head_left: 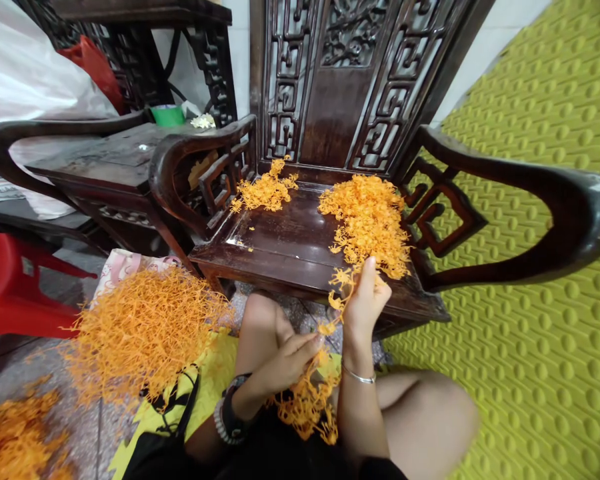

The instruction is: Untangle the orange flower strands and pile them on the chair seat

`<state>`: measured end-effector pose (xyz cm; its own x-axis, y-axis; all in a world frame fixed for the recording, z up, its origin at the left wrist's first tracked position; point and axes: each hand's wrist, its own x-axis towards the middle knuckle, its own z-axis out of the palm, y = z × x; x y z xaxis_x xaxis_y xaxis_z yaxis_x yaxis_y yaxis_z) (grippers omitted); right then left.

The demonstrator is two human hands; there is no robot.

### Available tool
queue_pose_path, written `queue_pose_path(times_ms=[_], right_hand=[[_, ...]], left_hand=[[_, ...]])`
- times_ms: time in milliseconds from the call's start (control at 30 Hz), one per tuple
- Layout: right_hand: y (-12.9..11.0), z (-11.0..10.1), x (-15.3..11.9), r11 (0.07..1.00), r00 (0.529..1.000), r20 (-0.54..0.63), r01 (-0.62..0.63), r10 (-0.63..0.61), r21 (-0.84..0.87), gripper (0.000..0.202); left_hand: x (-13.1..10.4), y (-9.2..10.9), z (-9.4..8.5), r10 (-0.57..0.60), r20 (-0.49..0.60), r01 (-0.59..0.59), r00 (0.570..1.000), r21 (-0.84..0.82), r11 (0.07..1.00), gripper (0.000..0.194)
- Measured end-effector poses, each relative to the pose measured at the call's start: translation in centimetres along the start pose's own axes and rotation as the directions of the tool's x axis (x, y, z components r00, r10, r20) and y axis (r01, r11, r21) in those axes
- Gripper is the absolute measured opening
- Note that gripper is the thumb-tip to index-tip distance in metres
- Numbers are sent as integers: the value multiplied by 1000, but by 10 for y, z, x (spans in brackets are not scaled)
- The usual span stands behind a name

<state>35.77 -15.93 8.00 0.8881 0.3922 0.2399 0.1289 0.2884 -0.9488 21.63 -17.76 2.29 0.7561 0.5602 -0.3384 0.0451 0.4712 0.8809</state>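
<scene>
My left hand [293, 363] pinches a strand of curly orange pieces above my lap, near its fingertips. Raised higher by the seat's front edge, my right hand [365, 300] is closed around the upper part of that strand, thumb up. More of the orange strand [307, 407] hangs down below my left hand between my legs. Behind my right hand, a large orange heap [370, 220] covers the right side of the dark wooden chair seat [290, 233]. A smaller orange cluster [267, 189] lies at the seat's back left.
A big tangled orange pile [145, 327] rests on a bag at the left, with another orange pile [23, 433] at lower left. A red stool [10, 287] stands beyond. A side table [115, 157] holds green tape [167, 115]. Yellow-green studded matting [555, 320] spans the right.
</scene>
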Motion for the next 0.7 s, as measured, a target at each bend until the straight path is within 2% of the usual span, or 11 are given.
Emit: queue_pose_path(times_ms=[67, 133, 233, 300, 333, 467, 567, 700], right_hand=[[-17, -7, 2, 999, 999, -13, 45, -45, -4, 59], [-35, -14, 6, 989, 990, 21, 141, -142, 46, 59], [-58, -20, 12, 962, 945, 189, 252, -268, 105, 60], [-69, -19, 17, 952, 912, 276, 299, -304, 61, 59], [-74, -18, 19, 943, 900, 285, 331, -329, 43, 59], [-87, -9, 26, 884, 857, 234, 466, -459, 26, 59], [-92, -3, 26, 889, 851, 263, 453, -454, 68, 58], [-100, -5, 35, 933, 870, 338, 335, -360, 132, 58]], left_hand=[[-13, 6, -2, -27, 81, 28, 996, -14, 999, 57], [-26, 13, -4, -49, 148, 52, 988, -16, 999, 55], [-39, 23, -6, -63, 213, 77, 975, -62, 995, 51], [-43, 27, -7, -62, 224, 84, 973, -91, 992, 48], [-44, 28, -6, -62, 218, 86, 974, -98, 991, 48], [-43, 31, -2, -79, 152, 93, 985, -89, 992, 54], [-43, 39, 4, -57, 132, 70, 990, -102, 992, 55], [-49, 46, 7, -62, 201, 97, 978, -169, 981, 54]])
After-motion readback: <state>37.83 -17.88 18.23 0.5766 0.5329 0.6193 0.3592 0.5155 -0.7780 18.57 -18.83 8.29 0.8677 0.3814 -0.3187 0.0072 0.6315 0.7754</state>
